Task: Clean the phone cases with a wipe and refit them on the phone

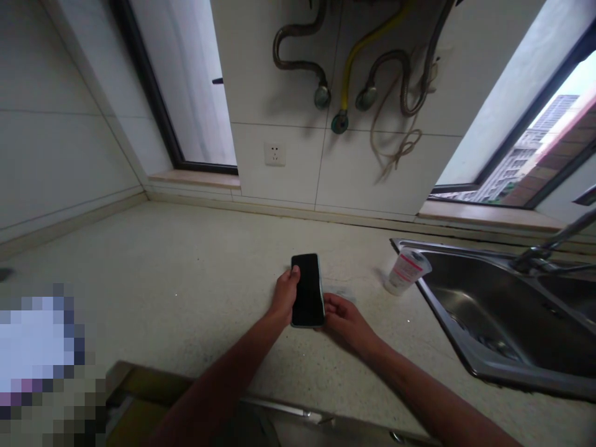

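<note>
A black smartphone with a dark screen lies flat or nearly flat on the speckled cream countertop, its long side pointing away from me. My left hand grips its left edge, with the thumb over the upper left corner. My right hand presses its fingers against the lower right edge. Both forearms reach in from the bottom of the view. A white paper cup with a pink band lies on its side to the right of the phone, against the sink rim.
A steel double sink with a faucet is set into the counter at right. Several flexible hoses and a wall socket are on the tiled wall behind. A pixelated patch covers the lower left corner.
</note>
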Tool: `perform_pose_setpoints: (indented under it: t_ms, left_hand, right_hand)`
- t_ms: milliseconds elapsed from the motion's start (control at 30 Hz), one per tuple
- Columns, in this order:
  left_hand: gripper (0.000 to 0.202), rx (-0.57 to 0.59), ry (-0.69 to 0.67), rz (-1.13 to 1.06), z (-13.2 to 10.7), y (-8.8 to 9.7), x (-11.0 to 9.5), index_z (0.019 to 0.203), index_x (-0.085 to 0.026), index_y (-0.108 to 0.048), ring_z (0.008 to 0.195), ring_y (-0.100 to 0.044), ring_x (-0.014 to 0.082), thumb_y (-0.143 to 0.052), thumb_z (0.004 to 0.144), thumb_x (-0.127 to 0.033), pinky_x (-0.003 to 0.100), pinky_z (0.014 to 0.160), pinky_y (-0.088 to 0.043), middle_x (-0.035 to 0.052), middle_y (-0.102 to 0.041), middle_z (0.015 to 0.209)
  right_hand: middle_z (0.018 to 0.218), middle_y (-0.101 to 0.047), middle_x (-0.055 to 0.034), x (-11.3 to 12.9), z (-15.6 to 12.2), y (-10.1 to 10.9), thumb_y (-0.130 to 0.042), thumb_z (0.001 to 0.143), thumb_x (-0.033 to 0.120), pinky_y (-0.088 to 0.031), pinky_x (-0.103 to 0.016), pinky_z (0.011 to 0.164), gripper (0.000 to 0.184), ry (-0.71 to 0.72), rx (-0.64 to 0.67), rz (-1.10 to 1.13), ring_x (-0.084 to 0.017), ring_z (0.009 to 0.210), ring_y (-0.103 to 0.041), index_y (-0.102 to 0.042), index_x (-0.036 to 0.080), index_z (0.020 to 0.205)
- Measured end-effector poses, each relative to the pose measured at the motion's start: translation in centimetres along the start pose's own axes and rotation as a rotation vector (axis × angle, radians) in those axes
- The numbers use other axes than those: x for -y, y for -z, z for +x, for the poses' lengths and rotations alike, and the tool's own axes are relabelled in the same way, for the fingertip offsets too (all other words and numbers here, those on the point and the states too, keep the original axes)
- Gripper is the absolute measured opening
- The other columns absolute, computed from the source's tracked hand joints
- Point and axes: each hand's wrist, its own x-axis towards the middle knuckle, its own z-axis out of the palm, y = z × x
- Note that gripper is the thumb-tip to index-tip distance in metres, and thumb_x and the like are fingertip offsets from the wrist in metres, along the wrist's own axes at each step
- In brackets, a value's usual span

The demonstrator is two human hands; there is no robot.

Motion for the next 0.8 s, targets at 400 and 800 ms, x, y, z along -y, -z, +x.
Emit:
perform_pose_setpoints:
  t_ms: [400, 800]
  left_hand:
    - [0.055, 0.045, 0.018, -0.141, -0.6, 0.0, -0.9, 0.089, -0.017, -0.056, 0.083, -0.062, 0.0203, -0.076, 0.064, -0.061, 0.034, 0.08, -0.049, 0.0045, -0.063, 0.085]
    - [0.105, -0.107, -0.215, 0.587, -1.0, 0.8, -1.9, 0.145, -0.018, -0.031, 0.126, -0.051, 0.0321, -0.086, 0.057, -0.04, 0.042, 0.106, -0.038, 0.0191, -0.052, 0.136]
  right_hand:
    - [0.087, -0.075, -0.0071, -0.2, -0.3, 0.6, -0.088, 0.063, 0.039, -0.057, -0.04, 0.084, 0.045, -0.128, -0.129, 0.012, -0.02, 0.079, -0.071, -0.071, 0.016, 0.097]
    - [0.094, -0.074, -0.0065, 0.4, -1.0, -1.1, -0.072, 0.083, 0.044, -0.054, -0.036, 0.082, 0.036, 0.038, 0.069, -0.16, -0.02, 0.085, -0.07, -0.071, 0.02, 0.11]
